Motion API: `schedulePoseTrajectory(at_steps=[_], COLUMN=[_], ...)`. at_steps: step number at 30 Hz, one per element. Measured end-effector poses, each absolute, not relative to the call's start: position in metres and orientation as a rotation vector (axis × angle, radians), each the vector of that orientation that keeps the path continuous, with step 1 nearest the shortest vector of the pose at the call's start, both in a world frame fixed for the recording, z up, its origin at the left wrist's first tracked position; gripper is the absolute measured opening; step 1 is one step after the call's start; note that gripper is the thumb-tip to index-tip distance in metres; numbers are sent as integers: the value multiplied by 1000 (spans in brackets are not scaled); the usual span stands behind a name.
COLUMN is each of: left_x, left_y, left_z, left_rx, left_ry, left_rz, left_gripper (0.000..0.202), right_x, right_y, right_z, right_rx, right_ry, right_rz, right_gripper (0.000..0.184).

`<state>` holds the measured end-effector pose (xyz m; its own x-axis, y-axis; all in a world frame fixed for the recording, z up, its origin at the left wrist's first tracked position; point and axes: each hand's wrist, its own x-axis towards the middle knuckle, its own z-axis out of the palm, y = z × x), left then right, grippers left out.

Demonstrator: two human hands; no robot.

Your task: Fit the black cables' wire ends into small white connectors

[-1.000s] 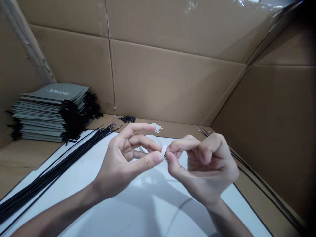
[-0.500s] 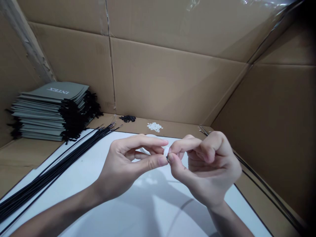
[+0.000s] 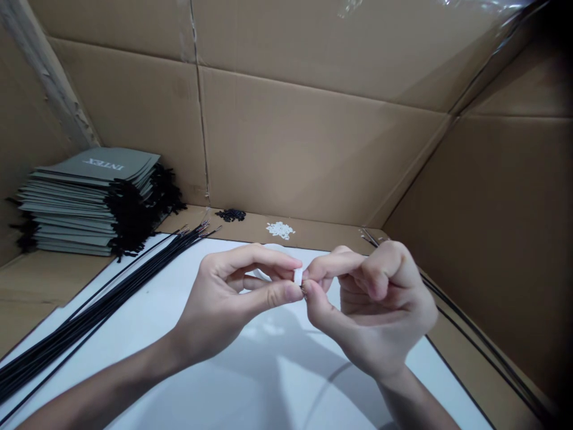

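Observation:
Above the white board [image 3: 250,370], my left hand [image 3: 233,286] pinches a small white plastic piece [image 3: 298,276] between thumb and index finger. My right hand [image 3: 376,304] meets it from the right, thumb and index finger closed on a thin wire end [image 3: 304,290] just at the white piece. The fingertips hide most of that wire, so whether it sits inside the piece cannot be made out. The other fingers of my right hand are curled. A white rounded object [image 3: 262,274] lies partly hidden behind my left hand.
A stack of grey INTEX-marked sheets [image 3: 85,203] with black ties stands at left. Black cables [image 3: 111,289] lie beside it; more cables [image 3: 483,346] run along the right. Small black pieces [image 3: 231,215] and small white pieces [image 3: 280,230] are heaped before the cardboard wall [image 3: 313,149].
The white piece has shifted slightly left and stands more upright between my fingertips. My right fingertips have moved a little left with it. Both hands keep their pinch.

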<state>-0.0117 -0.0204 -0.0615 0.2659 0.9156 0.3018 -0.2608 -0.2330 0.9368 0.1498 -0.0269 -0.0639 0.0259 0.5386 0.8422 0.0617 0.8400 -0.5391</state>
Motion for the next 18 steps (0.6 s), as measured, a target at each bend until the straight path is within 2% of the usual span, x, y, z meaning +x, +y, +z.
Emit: schedulePoseTrajectory(at_steps=[18], left_x=[-11], left_y=[-11], left_z=[-64], left_rx=[1295], left_ry=[599], left_rz=[1132], left_gripper=[8], right_x=[149], right_y=[-28], right_z=[-65], right_rx=[-589], right_ry=[-1474], right_rz=[442], right_gripper=[45])
